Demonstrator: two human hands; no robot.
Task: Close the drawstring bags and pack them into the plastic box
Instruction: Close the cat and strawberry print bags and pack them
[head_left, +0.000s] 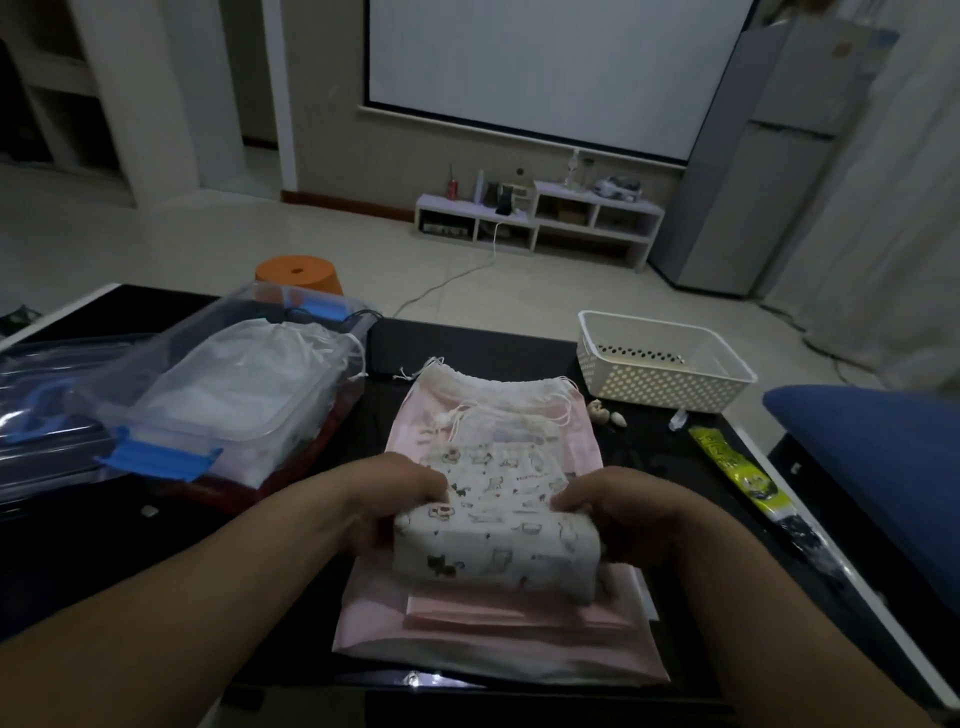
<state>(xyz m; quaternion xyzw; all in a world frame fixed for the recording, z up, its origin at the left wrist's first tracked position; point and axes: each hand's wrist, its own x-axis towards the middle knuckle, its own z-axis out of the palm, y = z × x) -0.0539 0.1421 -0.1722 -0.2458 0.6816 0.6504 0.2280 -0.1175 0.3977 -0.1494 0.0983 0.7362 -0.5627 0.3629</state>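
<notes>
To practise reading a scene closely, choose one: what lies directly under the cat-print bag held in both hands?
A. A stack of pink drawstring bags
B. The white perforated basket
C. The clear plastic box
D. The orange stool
A: the cat-print bag, gripped by the left hand and right hand, sits over the stack of pink drawstring bags on the dark table.

Both hands forward, fingers curled closed.
</notes>
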